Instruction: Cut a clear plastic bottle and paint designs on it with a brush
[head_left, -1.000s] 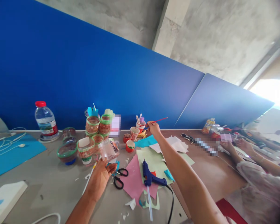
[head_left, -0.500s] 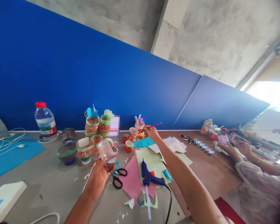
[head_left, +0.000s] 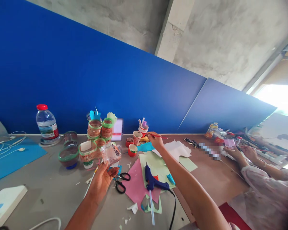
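Note:
My left hand (head_left: 103, 179) grips a clear plastic container (head_left: 111, 154) with a black pattern on one side, tilted above the table. Out ahead, my right hand (head_left: 156, 141) is closed on a thin red paintbrush (head_left: 161, 137); its tip is hidden by the fingers. Close to that hand stand small paper cups (head_left: 137, 137), a red tub (head_left: 132, 150) and a cup of light sticks (head_left: 143, 128). Black-handled scissors (head_left: 121, 187) lie right of my left hand. Below my right forearm, a blue glue gun (head_left: 153, 180) rests on pink and pale green sheets.
Brown and green painted cups (head_left: 95, 129) are stacked at the back. A water bottle (head_left: 46, 123) stands left, near a blue sheet (head_left: 19, 156) with white cables. Paper scraps (head_left: 133, 208) lie in front. At right, a co-worker's hands (head_left: 249, 155) hold a purple item and brush.
My right hand has dipped slightly, and the paintbrush's rear end has swung down from a raised slant to nearly level. My left hand and the clear container have hardly moved.

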Demonstrator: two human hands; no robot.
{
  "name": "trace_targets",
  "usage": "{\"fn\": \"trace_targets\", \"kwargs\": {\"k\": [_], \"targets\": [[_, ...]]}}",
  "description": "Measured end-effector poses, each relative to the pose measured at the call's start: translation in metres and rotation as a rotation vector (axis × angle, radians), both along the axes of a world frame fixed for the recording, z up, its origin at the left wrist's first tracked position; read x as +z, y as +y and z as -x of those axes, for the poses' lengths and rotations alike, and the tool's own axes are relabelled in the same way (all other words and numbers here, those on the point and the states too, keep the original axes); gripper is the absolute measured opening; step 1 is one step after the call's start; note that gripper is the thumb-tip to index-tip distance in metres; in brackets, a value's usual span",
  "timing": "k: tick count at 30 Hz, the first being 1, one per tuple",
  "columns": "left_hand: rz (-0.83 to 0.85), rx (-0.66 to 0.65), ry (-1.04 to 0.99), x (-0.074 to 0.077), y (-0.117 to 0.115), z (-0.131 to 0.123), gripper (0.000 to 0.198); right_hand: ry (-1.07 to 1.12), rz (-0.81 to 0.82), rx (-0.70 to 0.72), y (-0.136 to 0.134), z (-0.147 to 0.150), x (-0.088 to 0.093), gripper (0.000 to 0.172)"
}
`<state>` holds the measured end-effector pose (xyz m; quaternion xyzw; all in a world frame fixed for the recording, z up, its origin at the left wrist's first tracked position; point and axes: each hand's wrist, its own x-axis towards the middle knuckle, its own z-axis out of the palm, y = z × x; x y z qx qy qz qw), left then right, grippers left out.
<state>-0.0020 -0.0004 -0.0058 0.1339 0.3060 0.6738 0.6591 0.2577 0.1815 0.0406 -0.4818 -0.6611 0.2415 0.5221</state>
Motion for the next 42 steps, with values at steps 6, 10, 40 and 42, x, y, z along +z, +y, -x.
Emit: {"fn": "trace_targets", "kwargs": {"k": [6,10,40,42], "targets": [[0.002,-0.005,0.004,0.003,-0.003,-0.001,0.022,0.101,-0.016,-0.071,-0.011,0.002,0.004,0.026],[-0.005,-0.015,0.012,0.006,-0.005,-0.001,0.024,0.135,0.032,-0.017,-0.024,0.005,-0.003,0.018],[0.052,0.001,0.052,0.016,-0.007,-0.003,0.025,0.918,0.271,0.071,-0.096,0.032,-0.030,0.015],[0.068,-0.005,0.050,0.018,-0.007,-0.004,0.026,0.895,0.259,0.047,-0.096,0.033,-0.036,0.016]]}}
